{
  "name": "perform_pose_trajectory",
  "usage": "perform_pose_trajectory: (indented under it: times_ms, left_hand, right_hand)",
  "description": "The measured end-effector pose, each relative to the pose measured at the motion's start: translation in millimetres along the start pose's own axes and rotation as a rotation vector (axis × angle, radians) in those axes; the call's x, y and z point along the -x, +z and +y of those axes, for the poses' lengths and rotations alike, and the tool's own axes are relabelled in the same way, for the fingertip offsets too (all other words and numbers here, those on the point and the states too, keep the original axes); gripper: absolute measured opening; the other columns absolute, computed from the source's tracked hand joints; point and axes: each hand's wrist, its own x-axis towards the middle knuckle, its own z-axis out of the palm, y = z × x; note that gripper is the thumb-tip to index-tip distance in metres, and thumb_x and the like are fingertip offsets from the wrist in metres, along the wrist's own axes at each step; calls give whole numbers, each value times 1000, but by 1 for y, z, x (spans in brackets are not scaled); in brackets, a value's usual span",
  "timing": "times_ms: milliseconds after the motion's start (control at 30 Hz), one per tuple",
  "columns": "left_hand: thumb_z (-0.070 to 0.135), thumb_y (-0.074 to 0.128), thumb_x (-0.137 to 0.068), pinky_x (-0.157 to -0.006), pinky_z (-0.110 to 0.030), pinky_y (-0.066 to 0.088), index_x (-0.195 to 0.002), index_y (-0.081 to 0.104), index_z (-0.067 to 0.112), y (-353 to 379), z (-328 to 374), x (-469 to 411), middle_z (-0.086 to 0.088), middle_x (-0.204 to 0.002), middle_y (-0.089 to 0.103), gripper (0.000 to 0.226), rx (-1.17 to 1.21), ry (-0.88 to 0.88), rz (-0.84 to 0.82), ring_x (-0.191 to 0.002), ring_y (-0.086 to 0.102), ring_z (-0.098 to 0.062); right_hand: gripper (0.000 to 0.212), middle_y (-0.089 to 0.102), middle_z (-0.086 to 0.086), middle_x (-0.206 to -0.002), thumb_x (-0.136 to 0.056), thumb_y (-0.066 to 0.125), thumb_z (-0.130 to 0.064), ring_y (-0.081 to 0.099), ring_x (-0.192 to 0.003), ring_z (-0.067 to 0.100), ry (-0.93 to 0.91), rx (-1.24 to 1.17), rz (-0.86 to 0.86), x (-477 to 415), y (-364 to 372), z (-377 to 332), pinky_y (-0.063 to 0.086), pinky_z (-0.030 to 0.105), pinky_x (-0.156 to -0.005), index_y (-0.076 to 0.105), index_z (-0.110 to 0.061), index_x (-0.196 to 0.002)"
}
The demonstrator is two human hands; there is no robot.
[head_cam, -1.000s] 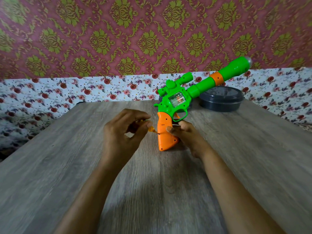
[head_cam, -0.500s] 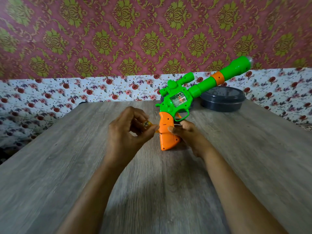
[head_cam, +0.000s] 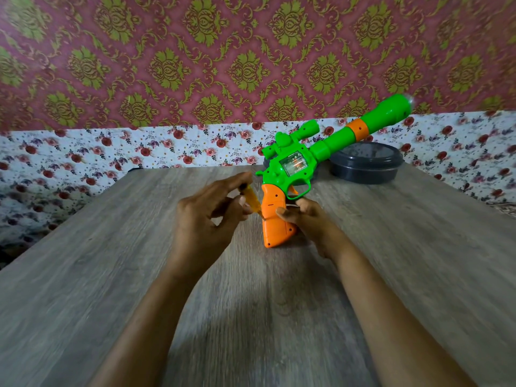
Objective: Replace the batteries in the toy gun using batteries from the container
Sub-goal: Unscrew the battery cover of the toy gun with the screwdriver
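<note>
Toy gun (head_cam: 293,163) stands butt-down mid-desk (head_cam: 111,275), barrel angled up to the right. Right grip (head_cam: 310,222) curls round its orange handle (head_cam: 275,219), steadying it. Left grip (head_cam: 203,219) pinches a small yellow screwdriver (head_cam: 251,201), tip at handle's left edge. Step is prob. undoing the batt. cover screw; next needs tip seated & steady turns w/o slipping. Dark lidded container (head_cam: 365,166) sits behind, unopened.

Bare table (head_cam: 83,303) lies left; toy gun (head_cam: 296,166) fronts the lidded container (head_cam: 365,166).
</note>
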Motion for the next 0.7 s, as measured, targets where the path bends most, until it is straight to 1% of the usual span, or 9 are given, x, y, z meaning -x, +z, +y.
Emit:
perform_pose_trajectory:
  times_ms: [67,133,200,267,333,400,533,633,700]
  left_hand:
    - [25,64,-82,-62,-18,55,-106,61,19,-1,1,0,8,-93,68,24,-14,2,14,-68,69,-4]
    - [28,71,-76,-56,-15,50,-90,57,23,-1,2,-1,11,-87,66,20,-8,-11,31,-64,65,-7]
    - [32,70,-73,-54,-18,50,-81,50,27,-1,3,-1,10,-83,64,22,7,-30,40,-63,61,-12]
    - [33,69,-73,-54,-21,51,-79,46,29,1,2,0,5,-82,64,24,38,-61,39,-62,61,-16]
    - [29,70,-73,-56,-19,51,-82,45,31,3,2,0,4,-83,63,27,63,-88,41,-61,63,-15]
    - [27,68,-76,-57,-20,53,-90,50,34,3,2,0,7,-86,62,24,32,-66,38,-62,64,-13]
    - [22,61,-83,-59,-23,54,-97,61,25,1,0,-2,11,-94,59,14,-36,22,-1,-69,64,-9]
    - [17,52,-86,-64,-33,57,-110,59,27,0,2,0,1,-99,61,27,7,-4,-55,-74,67,-13]
    - [16,48,-87,-67,-34,59,-116,58,23,-1,1,0,-3,-99,64,32,25,-18,-68,-76,69,-11]
  right_hand:
    - [25,66,-4,-96,-89,56,-14,61,-85,8,-6,16,7,0,0,0,50,23,-67,57,-15,-114]
    - [27,66,-2,-96,-89,56,-13,61,-83,7,-19,29,7,0,0,1,51,22,-68,58,-11,-116]
    - [29,66,-2,-94,-90,55,-11,62,-78,3,-29,18,-11,0,0,1,52,17,-64,57,-7,-118]
    - [29,66,-3,-94,-90,53,-9,63,-73,-1,-31,3,-27,1,-1,1,52,15,-62,56,-6,-119]
    - [29,66,-4,-93,-90,53,-10,64,-70,-3,-17,-13,-36,2,0,0,52,16,-58,55,-8,-119]
    - [29,66,-4,-93,-90,54,-11,64,-70,-4,-14,-21,-32,3,-1,0,52,16,-56,56,-9,-119]
    - [27,65,-6,-91,-89,55,-11,63,-73,0,-11,-22,-12,5,1,-3,52,14,-56,56,-10,-117]
    - [28,64,-3,-96,-89,56,-15,61,-83,6,9,1,-4,5,1,-5,52,17,-59,56,-13,-117]
    - [28,64,-3,-97,-89,57,-15,61,-85,9,14,13,3,5,1,-5,52,19,-62,56,-13,-117]
